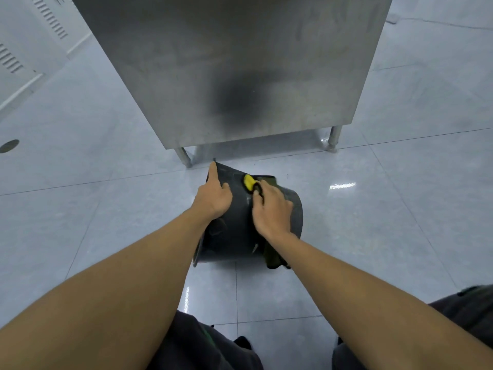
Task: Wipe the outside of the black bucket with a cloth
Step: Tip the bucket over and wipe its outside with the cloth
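Note:
The black bucket [237,231] lies tipped on the tiled floor just in front of me. My left hand [214,194] rests on its upper left side, index finger stretched along the far edge. My right hand [272,212] presses a dark green cloth [273,259] against the bucket's upper wall. The cloth shows beyond my fingers and again hangs down below my wrist. A yellow piece [248,182] sits on the bucket just past my right fingers; what it is I cannot tell.
A stainless steel cabinet [229,70] on short legs stands directly behind the bucket. Glossy grey floor tiles [386,209] spread to both sides. A round floor drain [9,146] lies far left. My knees in dark trousers [202,345] are at the bottom edge.

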`<state>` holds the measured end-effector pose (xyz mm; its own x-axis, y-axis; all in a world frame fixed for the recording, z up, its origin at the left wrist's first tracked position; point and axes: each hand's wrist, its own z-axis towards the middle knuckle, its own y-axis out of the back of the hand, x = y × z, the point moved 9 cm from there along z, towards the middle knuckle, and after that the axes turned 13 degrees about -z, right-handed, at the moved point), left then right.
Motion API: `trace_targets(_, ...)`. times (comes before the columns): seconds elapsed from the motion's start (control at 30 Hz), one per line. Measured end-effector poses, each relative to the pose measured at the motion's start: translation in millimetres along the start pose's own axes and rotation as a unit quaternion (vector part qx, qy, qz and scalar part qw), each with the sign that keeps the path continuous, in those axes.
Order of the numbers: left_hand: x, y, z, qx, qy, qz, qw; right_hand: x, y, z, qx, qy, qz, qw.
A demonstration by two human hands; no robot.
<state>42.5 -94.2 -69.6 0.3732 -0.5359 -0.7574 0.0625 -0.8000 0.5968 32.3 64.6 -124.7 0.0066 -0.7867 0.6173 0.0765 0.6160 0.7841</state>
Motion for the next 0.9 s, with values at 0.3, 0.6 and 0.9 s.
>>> trace_targets(0.3,-8,11,6,-0.073,-0.015,-0.029,0.997,1,-5,-21,-0.017,0.114,-0.064,0.991)
trace_targets(0.6,-3,2,2,-0.03,0.014,-0.007,0.999,-24,-5,-4,0.032,-0.056,-0.012,0.998)
trace_targets(0.9,-3,2,1,-0.019,0.014,-0.044,0.999,12,-12,-42,-0.002,0.204,-0.046,0.978)
